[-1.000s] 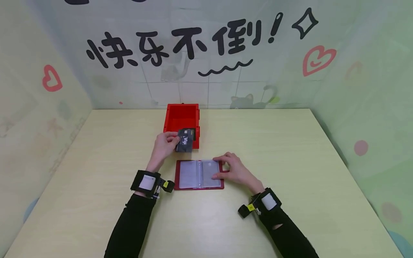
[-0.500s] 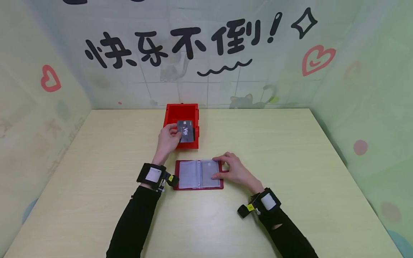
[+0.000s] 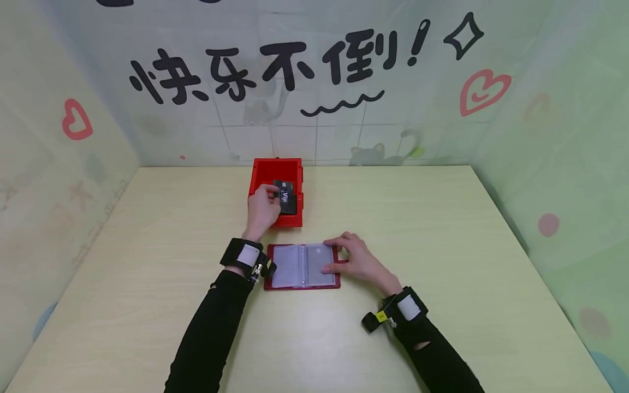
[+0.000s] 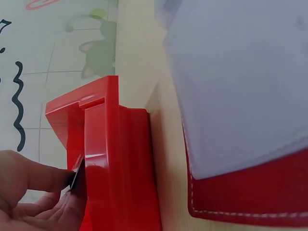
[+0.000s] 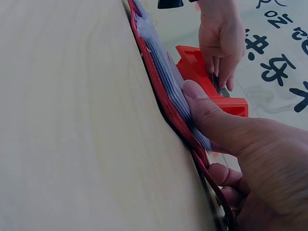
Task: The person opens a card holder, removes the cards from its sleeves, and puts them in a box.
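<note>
From where I stood, the left hand had just shifted to the far side and a little to the right. A second earlier it held the dark grey plastic card with white "Vip" lettering over the near edge of the bright red rectangular plastic box; half a second after that, the card was over the opening. Now it looked smaller and lower, between the walls, tilted and partly hidden behind one of them. I judged it was being brought down inside, though not yet let go: thumb and fingers were pinching its left edge. Whether it touched the bottom I could not tell. A dark edge showed just to its right, but I could not make out if that was a second card or a shadow.

The right hand had stayed put. Its thumb pressed on the page stack and its fingers curled round the right edge of the open red stitched-cover card album with cloudy clear plastic pages. That album had not moved either; it lay flat on the pale wooden table, just to the near side of the box and apart from it. So, as I read it, all the change belonged to the card, which was now at the box and away from the pages, while the right hand only kept the album spread.
</note>
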Motion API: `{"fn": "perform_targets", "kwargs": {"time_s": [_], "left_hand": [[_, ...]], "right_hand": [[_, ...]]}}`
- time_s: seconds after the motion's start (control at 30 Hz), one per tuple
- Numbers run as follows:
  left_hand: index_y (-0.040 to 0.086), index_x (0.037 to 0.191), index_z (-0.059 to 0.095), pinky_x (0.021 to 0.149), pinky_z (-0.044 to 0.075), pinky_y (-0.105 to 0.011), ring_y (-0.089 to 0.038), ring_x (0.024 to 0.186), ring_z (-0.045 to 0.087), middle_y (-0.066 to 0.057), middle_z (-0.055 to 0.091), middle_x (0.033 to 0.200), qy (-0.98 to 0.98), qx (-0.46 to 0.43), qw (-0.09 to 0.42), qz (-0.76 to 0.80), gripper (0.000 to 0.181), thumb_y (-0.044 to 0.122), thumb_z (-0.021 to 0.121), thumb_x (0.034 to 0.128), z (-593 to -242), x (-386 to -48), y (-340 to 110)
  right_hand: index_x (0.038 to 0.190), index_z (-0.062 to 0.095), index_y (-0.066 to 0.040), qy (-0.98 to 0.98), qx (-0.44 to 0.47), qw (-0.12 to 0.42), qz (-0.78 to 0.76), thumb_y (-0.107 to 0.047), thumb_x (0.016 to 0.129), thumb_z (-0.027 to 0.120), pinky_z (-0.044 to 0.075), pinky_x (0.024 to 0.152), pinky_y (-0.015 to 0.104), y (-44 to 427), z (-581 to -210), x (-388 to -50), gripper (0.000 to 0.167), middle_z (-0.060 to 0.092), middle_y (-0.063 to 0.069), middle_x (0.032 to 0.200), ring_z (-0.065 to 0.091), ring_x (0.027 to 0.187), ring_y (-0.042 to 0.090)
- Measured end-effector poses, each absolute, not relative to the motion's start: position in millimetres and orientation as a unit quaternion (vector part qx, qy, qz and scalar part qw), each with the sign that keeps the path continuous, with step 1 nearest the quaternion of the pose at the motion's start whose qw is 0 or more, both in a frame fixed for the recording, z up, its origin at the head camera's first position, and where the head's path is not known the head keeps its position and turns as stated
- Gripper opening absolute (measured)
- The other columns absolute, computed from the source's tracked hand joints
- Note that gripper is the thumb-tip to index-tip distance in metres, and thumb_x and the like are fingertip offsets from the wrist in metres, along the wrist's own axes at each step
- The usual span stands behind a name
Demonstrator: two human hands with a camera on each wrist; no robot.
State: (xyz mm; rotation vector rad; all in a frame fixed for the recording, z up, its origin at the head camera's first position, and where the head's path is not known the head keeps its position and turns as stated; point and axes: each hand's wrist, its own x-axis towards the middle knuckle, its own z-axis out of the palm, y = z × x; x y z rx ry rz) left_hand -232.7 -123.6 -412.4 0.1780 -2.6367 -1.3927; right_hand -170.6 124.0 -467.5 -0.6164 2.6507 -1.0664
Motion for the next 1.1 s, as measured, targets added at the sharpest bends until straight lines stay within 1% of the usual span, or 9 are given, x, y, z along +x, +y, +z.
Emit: {"fn": "perform_targets", "kwargs": {"time_s": [0.2, 0.4, 0.53, 0.63, 0.7, 0.83, 0.93, 1.0, 1.1], "left_hand": [[-0.005, 0.127, 0.061, 0.094, 0.057, -0.047, -0.038, 0.105, 0.064, -0.026, 0.067, 0.124, -0.897, 0.060, 0.053, -0.435, 0.030, 0.003, 0.057, 0.0977, -411, -237, -119], [-0.006, 0.125, 0.063, 0.097, 0.056, -0.048, -0.039, 0.107, 0.066, -0.026, 0.067, 0.126, -0.909, 0.056, 0.033, -0.412, 0.029, 0.002, 0.056, 0.0981, -415, -239, -117], [-0.006, 0.126, 0.064, 0.098, 0.055, -0.049, -0.038, 0.104, 0.066, -0.025, 0.068, 0.123, -0.925, 0.046, 0.023, -0.378, 0.030, 0.003, 0.058, 0.0973, -420, -240, -115], [-0.004, 0.125, 0.065, 0.094, 0.057, -0.047, -0.036, 0.096, 0.067, -0.024, 0.070, 0.117, -0.935, 0.037, 0.015, -0.354, 0.030, 0.005, 0.060, 0.0963, -424, -240, -113], [-0.003, 0.121, 0.067, 0.089, 0.059, -0.046, -0.034, 0.090, 0.066, -0.022, 0.071, 0.111, -0.940, 0.033, 0.011, -0.340, 0.027, 0.007, 0.062, 0.0958, -425, -239, -112], [-0.001, 0.107, 0.068, 0.079, 0.060, -0.042, -0.030, 0.081, 0.063, -0.018, 0.070, 0.096, -0.956, 0.029, -0.002, -0.292, 0.019, 0.014, 0.064, 0.0958, -423, -235, -109], [0.001, 0.096, 0.066, 0.072, 0.057, -0.039, -0.027, 0.077, 0.060, -0.016, 0.065, 0.083, -0.967, 0.031, -0.011, -0.252, 0.018, 0.018, 0.063, 0.0959, -421, -232, -108], [0.002, 0.092, 0.064, 0.070, 0.056, -0.037, -0.027, 0.074, 0.058, -0.014, 0.063, 0.078, -0.971, 0.030, -0.013, -0.238, 0.018, 0.019, 0.062, 0.0958, -420, -230, -107], [0.003, 0.088, 0.064, 0.070, 0.054, -0.036, -0.027, 0.073, 0.058, -0.012, 0.061, 0.074, -0.972, 0.027, -0.014, -0.233, 0.019, 0.020, 0.062, 0.0956, -421, -230, -107]], "right_hand": [[0.136, 0.063, -0.016, 0.902, -0.206, 0.111, -0.362, -0.037, 0.079, 0.086, 0.043, 0.092, 0.036, 124, -468, -171, 0.065, 0.057, 0.005, 0.115, 0.046, 0.113, 0.023], [0.135, 0.064, -0.015, 0.901, -0.212, 0.108, -0.362, -0.037, 0.078, 0.086, 0.042, 0.091, 0.035, 124, -468, -171, 0.065, 0.057, 0.006, 0.113, 0.047, 0.112, 0.022], [0.135, 0.064, -0.015, 0.903, -0.213, 0.106, -0.359, -0.037, 0.078, 0.086, 0.043, 0.091, 0.035, 124, -469, -172, 0.065, 0.057, 0.005, 0.113, 0.047, 0.111, 0.022], [0.135, 0.064, -0.015, 0.903, -0.212, 0.104, -0.357, -0.037, 0.078, 0.086, 0.042, 0.091, 0.035, 124, -469, -172, 0.065, 0.057, 0.005, 0.113, 0.047, 0.111, 0.022], [0.135, 0.064, -0.015, 0.903, -0.212, 0.104, -0.358, -0.037, 0.078, 0.086, 0.042, 0.091, 0.035, 124, -469, -172, 0.065, 0.057, 0.005, 0.113, 0.047, 0.111, 0.022], [0.135, 0.064, -0.015, 0.903, -0.212, 0.103, -0.358, -0.037, 0.078, 0.086, 0.043, 0.091, 0.035, 124, -469, -172, 0.064, 0.057, 0.005, 0.114, 0.047, 0.111, 0.022], [0.135, 0.064, -0.016, 0.902, -0.214, 0.104, -0.360, -0.037, 0.078, 0.086, 0.043, 0.091, 0.035, 124, -469, -172, 0.064, 0.058, 0.006, 0.115, 0.047, 0.111, 0.021], [0.134, 0.064, -0.015, 0.901, -0.216, 0.104, -0.362, -0.037, 0.078, 0.086, 0.043, 0.091, 0.035, 125, -468, -171, 0.064, 0.058, 0.006, 0.115, 0.047, 0.110, 0.022], [0.134, 0.064, -0.015, 0.901, -0.219, 0.103, -0.361, -0.038, 0.078, 0.086, 0.043, 0.090, 0.035, 125, -468, -171, 0.064, 0.058, 0.006, 0.114, 0.047, 0.110, 0.021]]}}
